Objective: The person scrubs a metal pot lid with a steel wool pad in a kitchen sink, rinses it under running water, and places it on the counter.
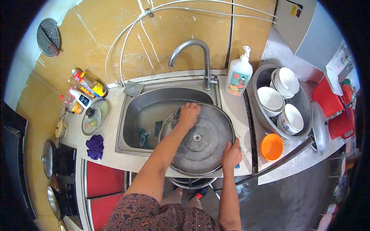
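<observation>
A large round metal lid (211,144) rests over the right part of the sink (136,106) and the counter's front edge. Near the lid's upper left, my left hand (189,114) presses a dark scrubbing pad (175,117) on its surface; the pad is partly hidden under my fingers. My right hand (232,153) grips the lid's rim at the lower right. Cloudy water stands in the basin, with a dark cloth or pad (143,135) in it. Behind the lid rises the curved faucet (206,57).
Right of the faucet stands a pump bottle (239,75). A metal basin (255,95) holds stacked white bowls, with an orange bowl (271,147) before it. Left lie a glass lid (95,117), a purple cloth (95,146) and several bottles (92,83). A grey sponge (133,89) sits on the sink's rim.
</observation>
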Demonstrator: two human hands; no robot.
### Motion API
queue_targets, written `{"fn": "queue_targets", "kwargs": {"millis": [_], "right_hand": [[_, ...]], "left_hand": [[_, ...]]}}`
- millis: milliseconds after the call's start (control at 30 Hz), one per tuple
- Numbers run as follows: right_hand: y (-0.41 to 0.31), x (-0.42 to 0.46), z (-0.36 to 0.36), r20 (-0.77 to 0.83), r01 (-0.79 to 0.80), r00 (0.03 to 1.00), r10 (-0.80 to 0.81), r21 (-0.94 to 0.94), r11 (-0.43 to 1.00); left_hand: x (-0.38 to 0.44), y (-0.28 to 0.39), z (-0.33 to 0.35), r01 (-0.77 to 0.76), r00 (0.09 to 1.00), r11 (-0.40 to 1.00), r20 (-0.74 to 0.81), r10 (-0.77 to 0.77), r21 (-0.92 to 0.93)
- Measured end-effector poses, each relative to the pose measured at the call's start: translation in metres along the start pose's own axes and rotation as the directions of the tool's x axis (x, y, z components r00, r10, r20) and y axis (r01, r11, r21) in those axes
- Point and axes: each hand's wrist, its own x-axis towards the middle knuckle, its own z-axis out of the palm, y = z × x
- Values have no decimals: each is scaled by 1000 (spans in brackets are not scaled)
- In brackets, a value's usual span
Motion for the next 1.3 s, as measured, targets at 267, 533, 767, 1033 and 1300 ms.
{"fn": "queue_targets", "kwargs": {"millis": [267, 533, 767, 1033, 1300], "right_hand": [[13, 6, -6, 7, -8, 1000, 8, 3, 1000], [-6, -6, 8, 11, 63, 998, -63, 4, 998], [29, 14, 8, -71, 23, 997, -28, -68, 997], [13, -3, 12, 0, 25, 1000, -25, -73, 997], [24, 15, 5, -75, 102, 991, -108, -76, 992]], "left_hand": [[-70, -13, -64, 177, 854, 953, 443, -272, 244], [-32, -49, 8, 252, 963, 912, 8, -269, 324], [-48, 21, -60, 150, 880, 986, 445, -164, 67], [-36, -39, -27, 255, 939, 932, 165, -302, 258], [-72, -32, -56, 150, 849, 962, 469, -243, 228]]}}
